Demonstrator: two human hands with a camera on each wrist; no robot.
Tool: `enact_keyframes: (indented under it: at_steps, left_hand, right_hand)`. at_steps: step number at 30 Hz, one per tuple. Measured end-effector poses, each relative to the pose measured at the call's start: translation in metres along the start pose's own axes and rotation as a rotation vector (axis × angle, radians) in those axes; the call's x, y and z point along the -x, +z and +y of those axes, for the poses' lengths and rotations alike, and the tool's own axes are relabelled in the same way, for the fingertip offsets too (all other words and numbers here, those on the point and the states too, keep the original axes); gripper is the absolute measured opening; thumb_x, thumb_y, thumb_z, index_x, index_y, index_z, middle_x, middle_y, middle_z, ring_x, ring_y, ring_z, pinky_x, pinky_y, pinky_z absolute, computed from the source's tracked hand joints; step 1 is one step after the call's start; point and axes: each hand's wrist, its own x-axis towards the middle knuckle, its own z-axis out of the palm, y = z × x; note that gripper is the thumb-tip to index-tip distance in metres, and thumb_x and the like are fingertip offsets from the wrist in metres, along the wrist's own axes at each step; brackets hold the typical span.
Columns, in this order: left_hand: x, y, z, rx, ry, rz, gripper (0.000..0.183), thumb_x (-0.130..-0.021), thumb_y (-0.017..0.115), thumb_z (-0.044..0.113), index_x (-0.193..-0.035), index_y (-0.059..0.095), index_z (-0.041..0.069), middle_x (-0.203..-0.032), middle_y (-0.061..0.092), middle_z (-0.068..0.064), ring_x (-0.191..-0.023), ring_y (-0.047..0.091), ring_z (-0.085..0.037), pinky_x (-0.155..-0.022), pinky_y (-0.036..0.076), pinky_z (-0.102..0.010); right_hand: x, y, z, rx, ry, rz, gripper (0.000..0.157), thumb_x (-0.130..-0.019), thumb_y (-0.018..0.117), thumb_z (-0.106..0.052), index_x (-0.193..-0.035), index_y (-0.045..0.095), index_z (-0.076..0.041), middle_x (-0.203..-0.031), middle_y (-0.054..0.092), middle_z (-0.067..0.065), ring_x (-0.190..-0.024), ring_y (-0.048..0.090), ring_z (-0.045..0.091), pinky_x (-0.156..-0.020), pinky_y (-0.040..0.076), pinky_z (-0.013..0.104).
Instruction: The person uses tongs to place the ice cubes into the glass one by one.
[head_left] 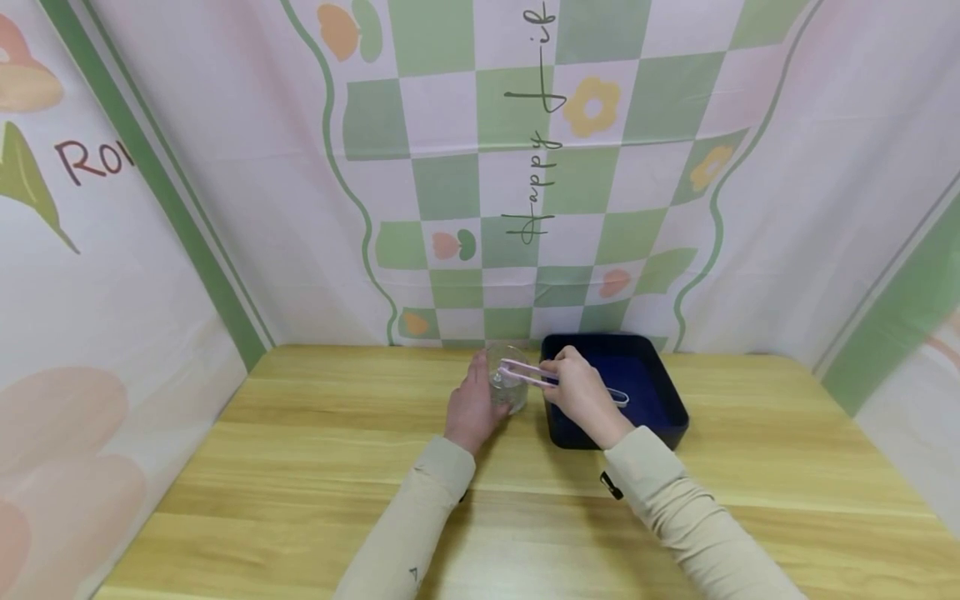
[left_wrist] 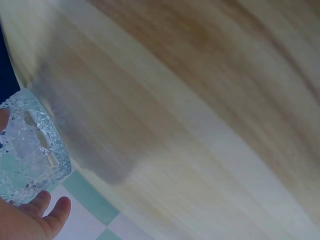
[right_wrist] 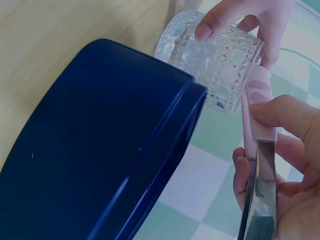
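Note:
My left hand (head_left: 474, 407) holds a clear cut-glass tumbler (head_left: 517, 400) near the back edge of the table. In the right wrist view, its thumb lies across the side of the patterned glass (right_wrist: 225, 70). My right hand (head_left: 579, 385) grips a pair of tongs (right_wrist: 262, 120) with pale pink tips and shiny metal arms. The pink tips reach to the tumbler's mouth, and the bent end (head_left: 619, 398) of the tongs shows behind the right hand, over the box. In the left wrist view, the tumbler (left_wrist: 30, 145) appears at the left edge.
A dark blue open box (head_left: 678, 410) stands right of the tumbler, partly under my right hand and forearm. Both rest on a wooden table (head_left: 322, 450). Behind it hangs a green-and-white checked curtain (head_left: 510, 292) with printed flowers.

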Motion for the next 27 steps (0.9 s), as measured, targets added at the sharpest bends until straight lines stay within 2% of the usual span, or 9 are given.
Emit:
enact_keyframes:
  at_steps: [14, 27]
  left_hand:
    - [-0.0003, 0.0014, -0.0011, 0.006, -0.001, 0.009, 0.097, -0.074, 0.081, 0.028, -0.148, 0.022, 0.004, -0.14, 0.049, -0.017, -0.093, 0.067, -0.031, -0.082, 0.059, -0.041]
    - [0.0006, 0.0014, -0.0019, -0.003, -0.002, 0.007, 0.097, -0.075, 0.081, 0.029, -0.148, 0.021, 0.004, -0.14, 0.049, -0.017, -0.094, 0.067, -0.03, -0.083, 0.058, -0.04]
  right_hand:
    - [-0.0019, 0.0023, -0.0006, 0.005, 0.014, 0.03, 0.031, -0.076, 0.072, -0.002, -0.106, 0.072, 0.001, -0.098, 0.057, 0.017, -0.084, 0.063, 0.033, -0.071, 0.056, 0.044]
    - [-0.004, 0.0001, -0.0016, -0.001, 0.044, -0.003, 0.034, -0.079, 0.072, -0.004, -0.112, 0.069, 0.002, -0.101, 0.056, 0.019, -0.086, 0.064, 0.033, -0.069, 0.056, 0.041]
